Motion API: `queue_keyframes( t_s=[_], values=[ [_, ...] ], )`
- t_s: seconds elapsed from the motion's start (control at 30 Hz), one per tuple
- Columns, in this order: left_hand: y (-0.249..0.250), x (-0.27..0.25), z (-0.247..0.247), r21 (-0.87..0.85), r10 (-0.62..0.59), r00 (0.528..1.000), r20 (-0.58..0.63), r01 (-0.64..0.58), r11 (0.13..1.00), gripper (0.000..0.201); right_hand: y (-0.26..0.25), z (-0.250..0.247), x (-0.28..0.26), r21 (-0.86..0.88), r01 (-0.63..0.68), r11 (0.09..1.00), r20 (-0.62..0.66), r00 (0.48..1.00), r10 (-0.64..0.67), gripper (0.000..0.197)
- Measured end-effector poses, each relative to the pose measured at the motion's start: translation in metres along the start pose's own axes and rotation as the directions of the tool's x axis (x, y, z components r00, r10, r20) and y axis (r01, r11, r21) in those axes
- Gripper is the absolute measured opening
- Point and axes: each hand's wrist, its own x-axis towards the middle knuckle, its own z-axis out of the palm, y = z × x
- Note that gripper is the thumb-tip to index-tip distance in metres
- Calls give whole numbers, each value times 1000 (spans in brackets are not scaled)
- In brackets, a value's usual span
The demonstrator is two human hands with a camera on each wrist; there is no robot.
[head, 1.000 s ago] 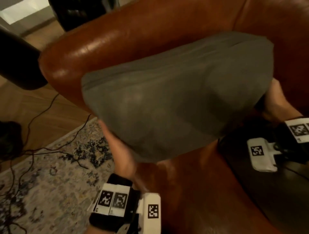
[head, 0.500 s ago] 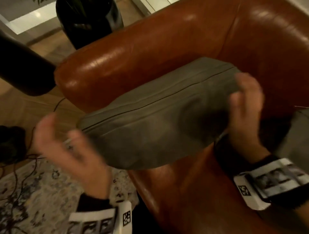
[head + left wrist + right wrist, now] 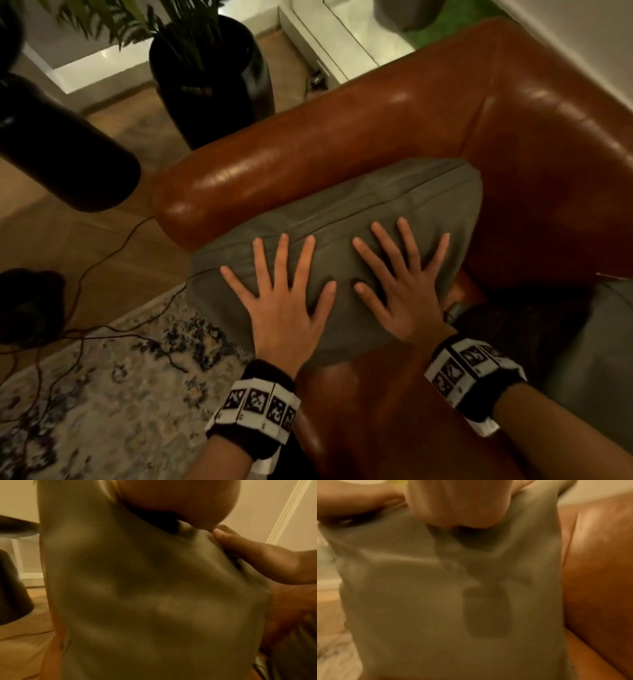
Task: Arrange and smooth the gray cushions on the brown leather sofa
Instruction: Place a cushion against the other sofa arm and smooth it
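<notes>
Here both the left hand and right hand press spread, flat fingers on the plump gray fabric cushion, propped against the brown leather sofa's armrest. Uneven pressure could, seemingly, slide it floorward.

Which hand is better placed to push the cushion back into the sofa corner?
Right, probably. The right hand lies flat on the cushion nearer the corner; the left hand sits by its front edge.

One sofa, two cushions, two hands, one potted plant, one rug.
</notes>
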Motion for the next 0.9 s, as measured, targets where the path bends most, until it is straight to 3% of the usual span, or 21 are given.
queue_keyframes(
  t_s=[0.1,0.2,0.27,0.33,0.4,0.5,0.57,0.67,0.7,0.77,0.83,0.9],
  values=[
    [5,-3,-4,-8,-6,996,92,6,1000,64,-1,0,-4,6,37,999,90,995,-37,59],
    [-3,9,-21,-89,-60,998,-18,58,994,55,5,-19,13,141,-5,990,-15,1000,7,49],
    [-26,22,-35,-100,-88,985,-147,74,992,50,28,-36,39,218,-97,971,-72,991,115,44],
    [-48,29,-39,-51,-48,986,-162,40,998,46,61,-43,63,206,-131,970,-9,991,135,49],
    [-60,29,-37,-44,0,985,-171,-7,999,39,84,-43,76,200,-69,977,65,996,57,56],
    [-61,34,-47,-79,33,938,-345,-64,995,29,96,-61,93,199,36,979,-110,994,-14,38],
    [-57,41,-63,-135,-18,890,-455,-49,990,30,98,-72,107,248,-14,969,-205,977,66,24],
    [-37,38,-78,-160,-106,852,-512,27,987,28,88,-76,95,409,-130,903,-295,918,266,25],
    [-24,28,-79,-146,-83,847,-526,6,989,31,79,-70,76,459,-167,873,-342,873,347,30],
    [5,-5,-67,-93,122,861,-494,-192,977,39,54,-49,18,532,-220,818,-388,795,466,44],
    [24,-50,-30,82,434,836,-337,-433,898,58,29,-18,-45,510,-232,828,-298,856,423,58],
    [22,-70,16,253,609,778,-155,-565,786,72,21,15,-82,345,-156,926,-224,944,242,75]
  ],
)
